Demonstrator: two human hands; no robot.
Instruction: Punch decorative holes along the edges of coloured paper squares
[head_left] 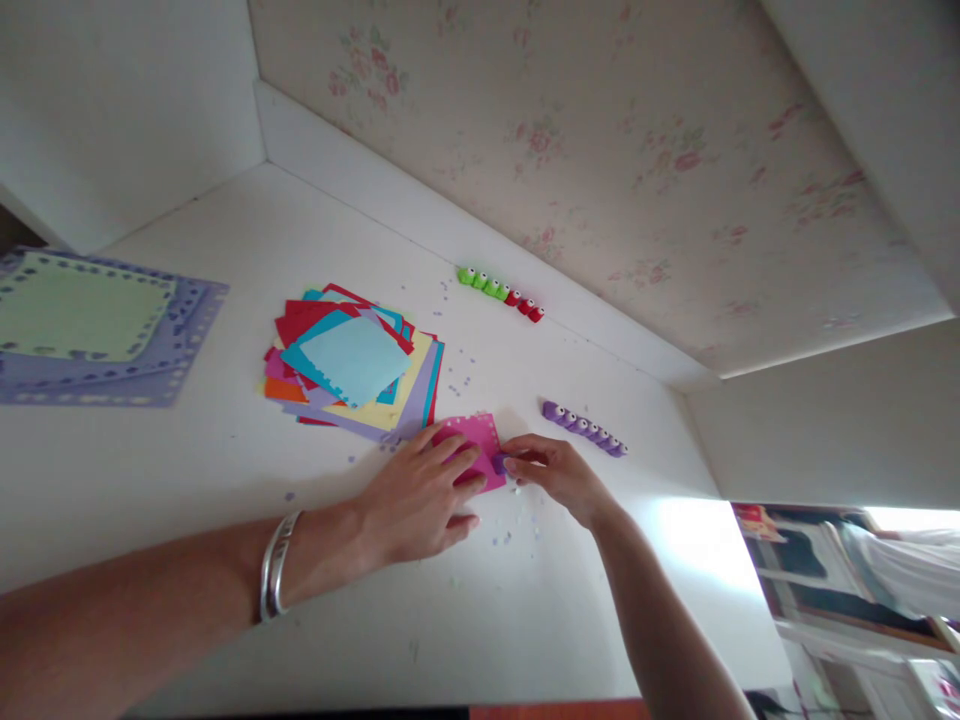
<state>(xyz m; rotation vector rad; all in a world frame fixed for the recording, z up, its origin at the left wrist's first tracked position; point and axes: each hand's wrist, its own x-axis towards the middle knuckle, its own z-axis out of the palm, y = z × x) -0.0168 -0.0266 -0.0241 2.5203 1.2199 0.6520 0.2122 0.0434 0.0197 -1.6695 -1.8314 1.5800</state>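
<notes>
"On the white table [337,620], where is the pink card [486,428]?"

"Near the middle, just to the right of a loose stack of coloured paper [352,360]. Small pale marks run along its upper edge."

"And the hands?"

"The left hand [424,490] lies palm down on the card, fingers spread; silver bangles [276,568] circle that wrist. The right hand [559,472] pinches a small purple object [499,463] at the card's right edge. Fingers partly hide it, so I cannot tell what it is."

"What else is around?"

"Just above the right hand, a row of purple figures [585,428] with round eyes. Farther up, near the wall, a green and red row [499,292]. Far left, a pale green sheet [82,305] with a dotted border lies on lavender sheets [196,340]."
</notes>
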